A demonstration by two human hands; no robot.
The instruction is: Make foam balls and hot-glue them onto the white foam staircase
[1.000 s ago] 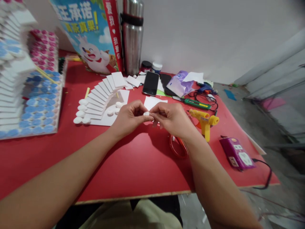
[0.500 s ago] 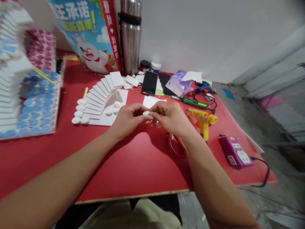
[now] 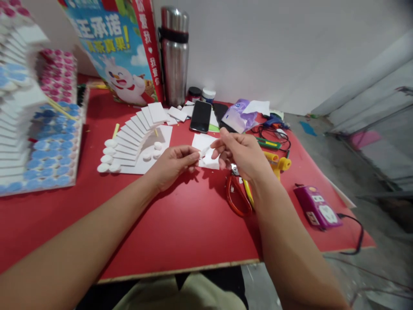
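My left hand and my right hand meet over the red table, fingertips almost touching. My right thumb and forefinger pinch a small white piece. My left fingertips are pinched together right beside it; what they hold I cannot make out. A white sheet lies flat beneath the hands. To the left stands a fan of white foam steps with white ovals along its edge.
Red-handled scissors, a yellow glue gun and a purple power strip lie to the right. A phone, a steel flask, small jars and a printed box stand behind. A blue-dotted foam model fills the left.
My right hand has lifted and drawn slightly right, away from my left hand. The scissors under it now show. The view tilted a little.
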